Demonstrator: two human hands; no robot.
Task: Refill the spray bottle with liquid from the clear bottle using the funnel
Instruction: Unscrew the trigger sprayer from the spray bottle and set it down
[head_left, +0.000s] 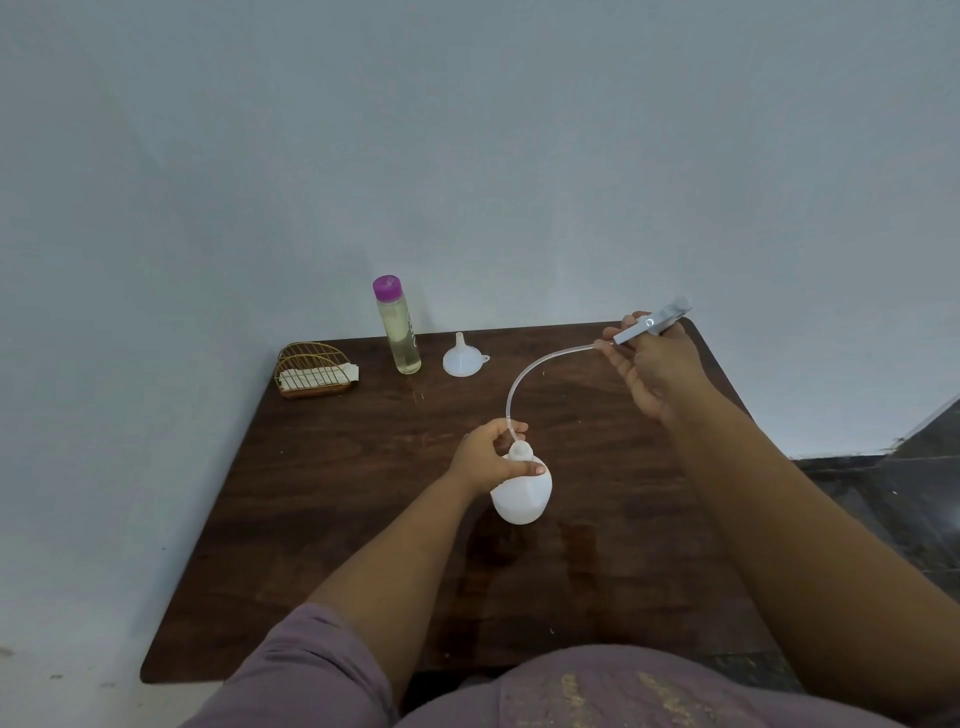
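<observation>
A white spray bottle (521, 491) stands on the dark wooden table (363, 519), its neck uncapped. My left hand (488, 454) grips it around the shoulder. My right hand (652, 369) holds the grey spray head (655, 321) up and to the right. Its thin clear dip tube (524, 379) curves down, the lower end beside the bottle's mouth at my left fingers. A clear bottle (399, 327) with a purple cap and pale yellowish liquid stands at the back. A white funnel (462, 357) rests upside down to its right.
A gold wire holder (314, 370) with white paper sits at the table's back left corner. The table stands against a pale wall. A dark floor (909, 493) shows on the right, past the table's edge.
</observation>
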